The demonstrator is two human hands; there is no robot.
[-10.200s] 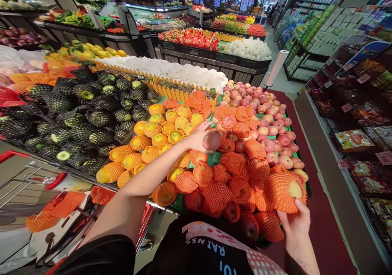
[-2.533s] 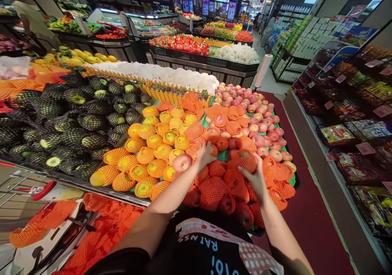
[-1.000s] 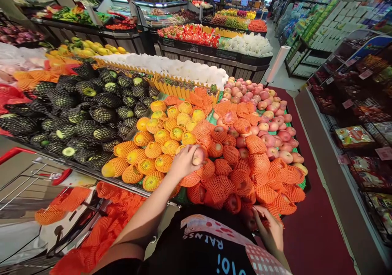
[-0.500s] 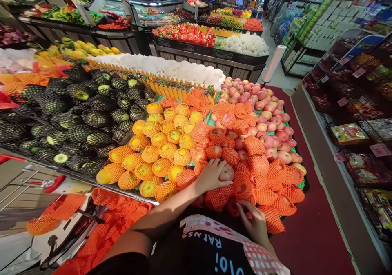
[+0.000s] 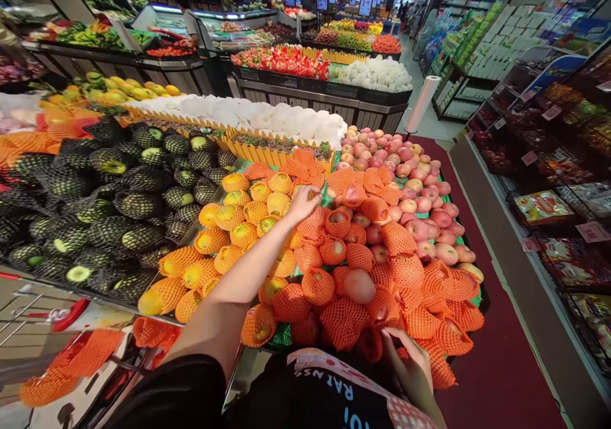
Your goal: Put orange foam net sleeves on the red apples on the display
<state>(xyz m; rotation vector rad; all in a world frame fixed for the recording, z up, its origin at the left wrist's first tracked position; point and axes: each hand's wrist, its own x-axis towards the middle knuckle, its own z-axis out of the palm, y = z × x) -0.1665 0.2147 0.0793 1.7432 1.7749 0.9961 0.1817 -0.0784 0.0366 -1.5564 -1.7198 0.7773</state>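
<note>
My left hand [image 5: 304,205] stretches over the fruit, between the yellow net-wrapped fruit [image 5: 243,233] and the apples. Its fingers point forward, apart, near loose orange foam nets [image 5: 305,167], and nothing shows in them. Close to my body, my right hand [image 5: 410,362] is closed at the edge of an orange foam net [image 5: 371,344]; shade hides what is inside that net. A bare apple [image 5: 359,286] lies on top of several apples in orange foam nets [image 5: 344,321].
Loose pink apples [image 5: 420,193] fill the back right of the stand. Dark net-wrapped fruit [image 5: 143,203] lies to the left. A cart with orange foam nets [image 5: 95,352] stands at lower left. A bag roll [image 5: 422,104] rises behind the apples; packaged-goods shelves [image 5: 544,206] line the right.
My left hand has let go of the bare apple and moved forward and left toward the loose nets. The apple stays on the pile. My right hand remains low by the net.
</note>
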